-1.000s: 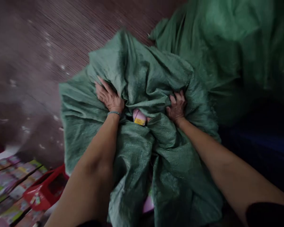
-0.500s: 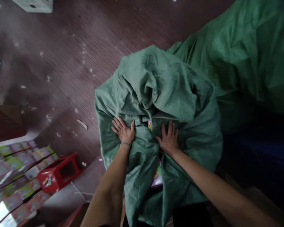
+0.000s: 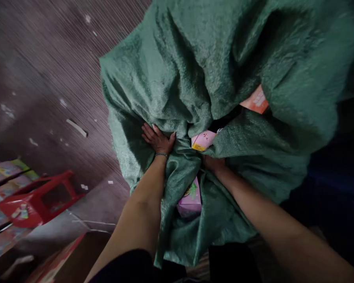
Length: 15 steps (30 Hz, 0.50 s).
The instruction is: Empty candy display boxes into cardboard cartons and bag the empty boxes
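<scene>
A large green woven sack (image 3: 177,90) bulges in front of me, its mouth loosely folded over. My left hand (image 3: 158,140) presses on the sack's left side, fingers spread. My right hand (image 3: 214,163) is at the gap in the folds, its fingers hidden under the green cloth. Through the openings show a pink box (image 3: 203,140) with a yellow corner, an orange box (image 3: 256,100) farther right, and a purple-pink box (image 3: 191,198) nearer to me, below my right hand.
A red plastic stool (image 3: 37,202) lies on its side at the left, by rows of colourful boxes (image 3: 6,226). A cardboard box (image 3: 73,255) stands at the lower left. Paper scraps (image 3: 76,127) litter the dark floor, and white string (image 3: 90,223) trails near the stool.
The view has come closer to the sack. Its folds have parted, baring the orange box and more of the pink ones. My right hand's fingers have gone under the cloth; the left still presses.
</scene>
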Each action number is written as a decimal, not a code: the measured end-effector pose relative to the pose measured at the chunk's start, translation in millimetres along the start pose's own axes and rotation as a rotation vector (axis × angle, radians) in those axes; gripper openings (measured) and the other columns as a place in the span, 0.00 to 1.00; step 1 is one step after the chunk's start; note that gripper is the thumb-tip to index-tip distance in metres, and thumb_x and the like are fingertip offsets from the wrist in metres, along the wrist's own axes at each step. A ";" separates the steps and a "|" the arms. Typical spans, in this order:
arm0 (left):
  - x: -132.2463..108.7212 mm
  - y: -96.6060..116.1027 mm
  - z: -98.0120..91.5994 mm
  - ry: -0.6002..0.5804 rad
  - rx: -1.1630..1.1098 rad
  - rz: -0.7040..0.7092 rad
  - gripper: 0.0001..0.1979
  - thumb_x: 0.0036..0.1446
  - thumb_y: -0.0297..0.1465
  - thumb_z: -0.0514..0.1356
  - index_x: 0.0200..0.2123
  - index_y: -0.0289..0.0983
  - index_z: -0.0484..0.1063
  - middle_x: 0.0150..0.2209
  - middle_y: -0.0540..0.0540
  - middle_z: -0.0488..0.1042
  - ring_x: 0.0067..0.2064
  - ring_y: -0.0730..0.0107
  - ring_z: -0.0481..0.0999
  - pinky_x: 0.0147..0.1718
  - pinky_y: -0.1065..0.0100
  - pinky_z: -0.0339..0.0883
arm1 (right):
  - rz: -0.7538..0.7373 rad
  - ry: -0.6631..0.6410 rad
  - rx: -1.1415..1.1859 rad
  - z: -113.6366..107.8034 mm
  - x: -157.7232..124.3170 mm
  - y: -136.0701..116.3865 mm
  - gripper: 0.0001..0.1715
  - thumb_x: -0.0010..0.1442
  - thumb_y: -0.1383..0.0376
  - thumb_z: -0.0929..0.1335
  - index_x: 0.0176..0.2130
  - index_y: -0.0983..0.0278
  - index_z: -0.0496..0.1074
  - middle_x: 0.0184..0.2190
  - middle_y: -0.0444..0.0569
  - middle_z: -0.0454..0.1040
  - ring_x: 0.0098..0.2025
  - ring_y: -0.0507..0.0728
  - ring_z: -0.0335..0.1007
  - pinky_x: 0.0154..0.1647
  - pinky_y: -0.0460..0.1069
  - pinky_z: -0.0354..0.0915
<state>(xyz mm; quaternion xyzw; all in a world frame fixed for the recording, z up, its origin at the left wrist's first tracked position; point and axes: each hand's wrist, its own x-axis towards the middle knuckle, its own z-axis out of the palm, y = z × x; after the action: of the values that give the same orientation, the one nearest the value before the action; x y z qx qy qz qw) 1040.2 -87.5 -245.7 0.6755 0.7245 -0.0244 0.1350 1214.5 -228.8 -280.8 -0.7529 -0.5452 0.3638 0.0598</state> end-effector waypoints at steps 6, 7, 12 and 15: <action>-8.0 14.2 -80.7 0.002 -0.208 0.092 0.46 0.62 0.48 0.65 0.75 0.32 0.53 0.77 0.30 0.45 0.78 0.42 0.40 0.74 0.42 0.33 | 0.163 0.256 -0.117 -57.5 -36.6 -23.1 0.20 0.69 0.61 0.64 0.49 0.70 0.79 0.58 0.67 0.72 0.66 0.72 0.59 0.72 0.71 0.45; -16.2 19.9 -108.3 -0.007 -0.256 0.090 0.45 0.63 0.48 0.64 0.74 0.33 0.54 0.76 0.30 0.49 0.77 0.43 0.44 0.74 0.44 0.39 | 0.145 0.331 -0.082 -72.8 -47.8 -27.6 0.18 0.69 0.63 0.62 0.47 0.68 0.79 0.57 0.65 0.73 0.65 0.70 0.61 0.72 0.70 0.48; -111.6 49.5 -208.1 -0.024 -0.250 0.284 0.36 0.58 0.58 0.62 0.54 0.32 0.75 0.60 0.29 0.69 0.62 0.41 0.68 0.61 0.46 0.62 | 0.071 0.635 0.225 -146.0 -116.2 -48.0 0.21 0.69 0.56 0.56 0.36 0.63 0.72 0.41 0.61 0.77 0.49 0.65 0.71 0.57 0.60 0.66; -165.8 58.8 -208.2 -0.228 -0.200 0.448 0.23 0.55 0.48 0.70 0.42 0.33 0.79 0.51 0.31 0.75 0.56 0.41 0.70 0.57 0.46 0.63 | 0.235 0.725 0.366 -197.5 -164.1 -38.5 0.27 0.65 0.43 0.57 0.31 0.60 0.66 0.31 0.54 0.73 0.36 0.60 0.67 0.43 0.55 0.66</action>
<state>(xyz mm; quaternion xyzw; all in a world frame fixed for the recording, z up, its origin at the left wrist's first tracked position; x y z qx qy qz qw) 1072.8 -198.2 1.2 0.7952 0.5358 0.0019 0.2837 1282.6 -294.7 -39.1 -0.8661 -0.3258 0.1707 0.3386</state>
